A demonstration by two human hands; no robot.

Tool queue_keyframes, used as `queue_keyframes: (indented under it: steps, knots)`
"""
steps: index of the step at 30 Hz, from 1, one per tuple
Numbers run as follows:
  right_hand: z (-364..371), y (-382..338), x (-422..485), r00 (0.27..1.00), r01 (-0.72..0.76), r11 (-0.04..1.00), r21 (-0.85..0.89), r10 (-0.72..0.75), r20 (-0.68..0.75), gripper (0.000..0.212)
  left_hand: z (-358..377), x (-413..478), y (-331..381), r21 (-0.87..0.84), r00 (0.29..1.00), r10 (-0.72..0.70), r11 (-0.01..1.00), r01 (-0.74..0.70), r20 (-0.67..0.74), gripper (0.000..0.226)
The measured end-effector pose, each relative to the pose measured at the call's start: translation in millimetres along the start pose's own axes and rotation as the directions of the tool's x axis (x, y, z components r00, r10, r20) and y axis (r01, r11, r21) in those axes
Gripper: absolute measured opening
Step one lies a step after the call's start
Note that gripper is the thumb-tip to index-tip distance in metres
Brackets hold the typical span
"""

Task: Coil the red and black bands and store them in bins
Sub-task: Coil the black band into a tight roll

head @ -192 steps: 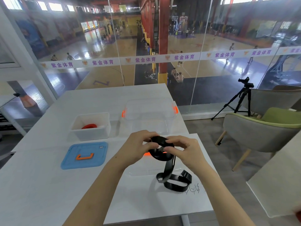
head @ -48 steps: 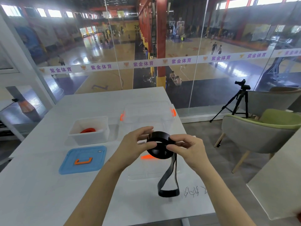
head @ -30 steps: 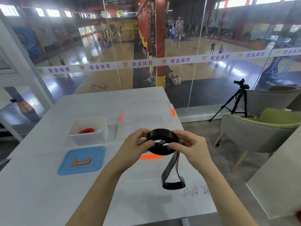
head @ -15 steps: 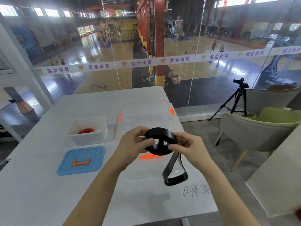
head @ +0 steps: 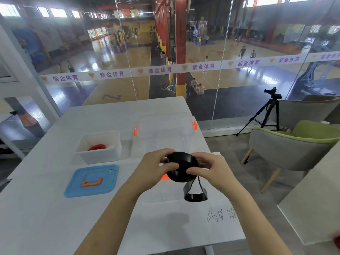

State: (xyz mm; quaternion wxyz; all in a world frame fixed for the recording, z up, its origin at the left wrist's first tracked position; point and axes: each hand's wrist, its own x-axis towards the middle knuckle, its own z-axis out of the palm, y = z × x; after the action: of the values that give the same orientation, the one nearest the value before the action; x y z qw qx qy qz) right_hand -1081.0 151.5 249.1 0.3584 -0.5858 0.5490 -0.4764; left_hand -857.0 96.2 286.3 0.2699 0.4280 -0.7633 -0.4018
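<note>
A black band [head: 181, 167], mostly wound into a thick coil, is held above the white table between both hands. My left hand [head: 154, 168] grips the coil's left side, thumb across its face. My right hand [head: 211, 170] pinches the right side. A short loop of loose band [head: 195, 194] hangs below the coil, just above the table. The red band [head: 97, 147] lies coiled in a small white bin [head: 99, 155] at the left. A larger clear bin [head: 165, 133] with orange latches stands behind my hands.
A blue lid [head: 92, 180] with an orange handle lies flat on the table [head: 46, 218] in front of the white bin. A clear lid [head: 161, 197] lies under my hands. Glass wall beyond the table; a green chair [head: 294, 144] and tripod [head: 266, 111] stand at the right.
The coil has grown as more band was wound on. The hanging loop has shortened from a long tail lying on the table to a small loop just below the coil.
</note>
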Motion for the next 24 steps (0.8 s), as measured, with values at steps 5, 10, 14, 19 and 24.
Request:
queue_keyframes:
  steps: [5,10,14,19,24]
  knots:
    - [-1,3,-1,0.997,0.011,0.999,0.052,-0.006,-0.082,0.038,-1,-3,-5,-0.249,0.999,-0.047,0.967,0.046,0.003,0.025]
    - [-1,2,-1,1.0,0.011,0.997,-0.072,-0.012,-0.017,0.03,-3,0,-17,0.151,0.999,-0.047,0.987,0.046,0.007,0.041]
    - [4,-1,-1,0.999,0.035,0.986,-0.16,-0.029,0.04,0.031,4,1,-18,0.334,0.999,0.037,0.942,-0.04,0.016,0.047]
    - [1,-3,1,1.0,0.013,1.0,-0.023,-0.013,0.028,0.038,2,-3,-7,-0.075,0.998,-0.01,0.997,0.006,-0.06,0.021]
    - [-1,-1,2,0.999,0.015,0.996,0.09,-0.01,-0.05,0.037,5,-9,0,-0.398,0.994,-0.1,0.914,0.073,-0.046,0.028]
